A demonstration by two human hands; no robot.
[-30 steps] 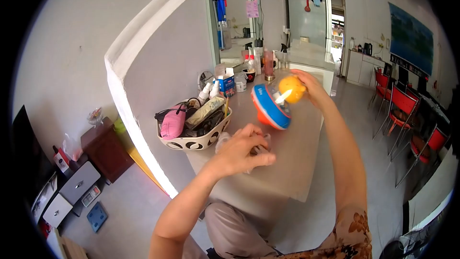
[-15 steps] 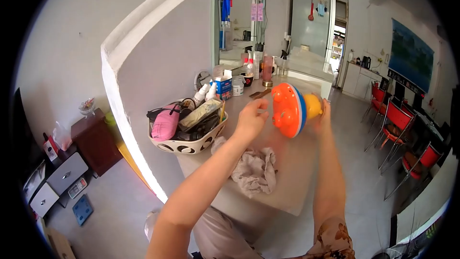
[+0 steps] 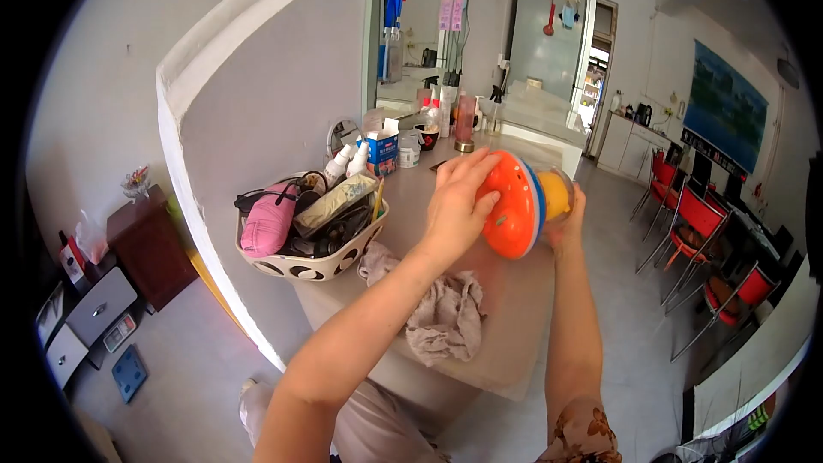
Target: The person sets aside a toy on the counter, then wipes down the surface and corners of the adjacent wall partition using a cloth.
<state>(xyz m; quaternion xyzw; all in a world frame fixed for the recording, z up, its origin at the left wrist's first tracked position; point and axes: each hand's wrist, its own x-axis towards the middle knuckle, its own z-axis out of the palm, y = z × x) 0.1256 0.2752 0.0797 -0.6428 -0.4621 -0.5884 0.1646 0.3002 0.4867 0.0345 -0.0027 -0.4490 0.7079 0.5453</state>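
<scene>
Above the table, a round toy (image 3: 514, 219) with an orange base, a blue and white rim and a yellow top is held tilted on its side. My right hand (image 3: 567, 216) grips its yellow end. Against the orange base rests my left hand (image 3: 460, 207), its fingers spread over the upper part. A crumpled greyish cloth (image 3: 446, 321) lies on the table below my left forearm. To the left stands a white basket (image 3: 321, 267) holding a pink pouch (image 3: 270, 220) and other small items.
Behind the basket are a blue box (image 3: 383, 150), white bottles and a pink bottle (image 3: 465, 120) on the table (image 3: 506, 360). A low wall (image 3: 257, 137) borders the left side. Red chairs (image 3: 699, 214) stand at the right, a fridge (image 3: 549, 39) at the back.
The toy has turned so its orange base faces left. My left hand has let go of the cloth and moved up onto the base. My right hand still holds the yellow end.
</scene>
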